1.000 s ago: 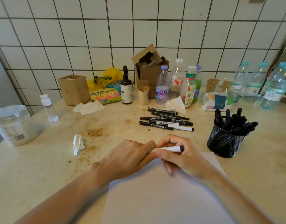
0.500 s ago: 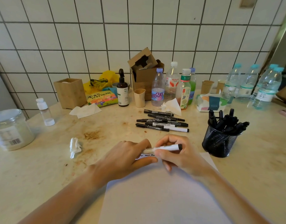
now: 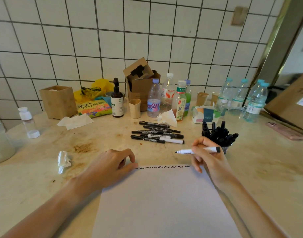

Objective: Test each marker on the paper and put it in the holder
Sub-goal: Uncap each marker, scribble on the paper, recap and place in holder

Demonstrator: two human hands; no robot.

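A white sheet of paper (image 3: 164, 203) lies in front of me with a row of short black scribbles (image 3: 164, 167) along its top edge. My right hand (image 3: 210, 158) grips a white marker (image 3: 185, 151), uncapped, its black tip pointing left just above the paper's top edge. My left hand (image 3: 108, 167) rests at the paper's top left corner with its fingers curled round a small dark cap that barely shows. Several loose markers (image 3: 157, 134) lie beyond the paper. The black mesh holder (image 3: 224, 149), full of black markers, stands right behind my right hand.
Bottles (image 3: 154, 98), paper cups (image 3: 135, 108), a cardboard box (image 3: 142, 79) and a tissue pack (image 3: 204, 114) line the back of the table. A crumpled tissue (image 3: 63, 160) lies left of my left hand. A pink phone (image 3: 284, 131) lies at the right.
My hands have pulled apart. The right hand moved right with the marker, now uncapped, and the left hand drew back to the paper's corner. The row of scribbles is now uncovered.
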